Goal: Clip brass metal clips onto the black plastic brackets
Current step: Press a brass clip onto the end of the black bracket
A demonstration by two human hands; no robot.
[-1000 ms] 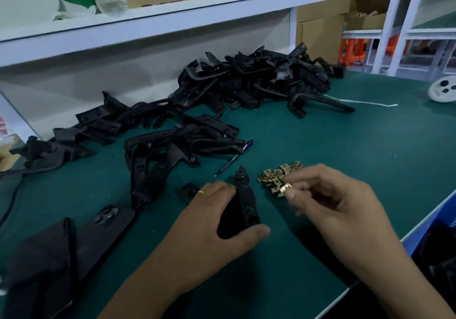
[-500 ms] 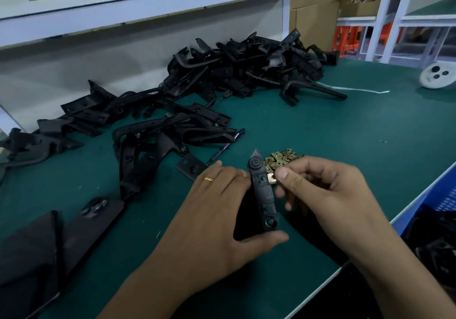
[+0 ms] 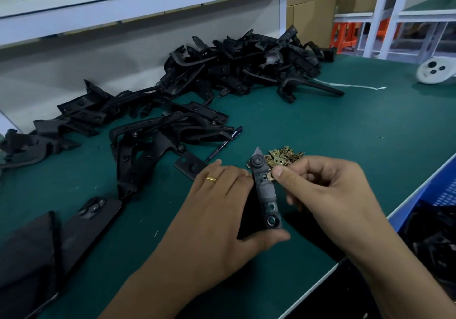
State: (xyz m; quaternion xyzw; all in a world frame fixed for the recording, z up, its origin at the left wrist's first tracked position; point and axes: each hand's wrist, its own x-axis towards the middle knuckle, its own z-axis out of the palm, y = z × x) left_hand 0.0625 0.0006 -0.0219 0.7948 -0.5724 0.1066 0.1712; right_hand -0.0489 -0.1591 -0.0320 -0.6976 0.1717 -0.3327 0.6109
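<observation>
While the left hand [image 3: 222, 202] grips a black plastic bracket [image 3: 265, 190] from its left side, thumb curled under its near end, the right hand [image 3: 328, 195] pinches a brass clip [image 3: 269, 177] between thumb and forefinger against the bracket's right edge, near its far end. Just behind the hands, a small heap of brass clips [image 3: 283, 156] lies on the green table [image 3: 345, 131]. Farther back sprawls a pile of black brackets [image 3: 237, 64], with a pen [image 3: 223, 145] near it.
</observation>
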